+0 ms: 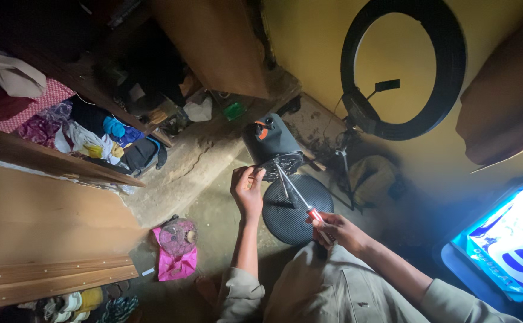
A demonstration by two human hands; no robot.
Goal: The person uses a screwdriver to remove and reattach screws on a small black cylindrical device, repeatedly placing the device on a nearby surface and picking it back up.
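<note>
A small dark grey fan body with an orange knob stands tilted on the floor, its round front grille facing me. My left hand grips the left edge of that grille. My right hand holds a screwdriver by its red handle, the metal shaft pointing up-left into the middle of the grille. Below the fan lies a round black mesh guard, partly under the screwdriver. My knees in grey trousers fill the bottom of the view.
A black ring light on a tripod leans by the yellow wall. Wooden shelves with clothes stand at left. A pink bag holding a small grille lies on the floor. A bright blue-white package sits at right.
</note>
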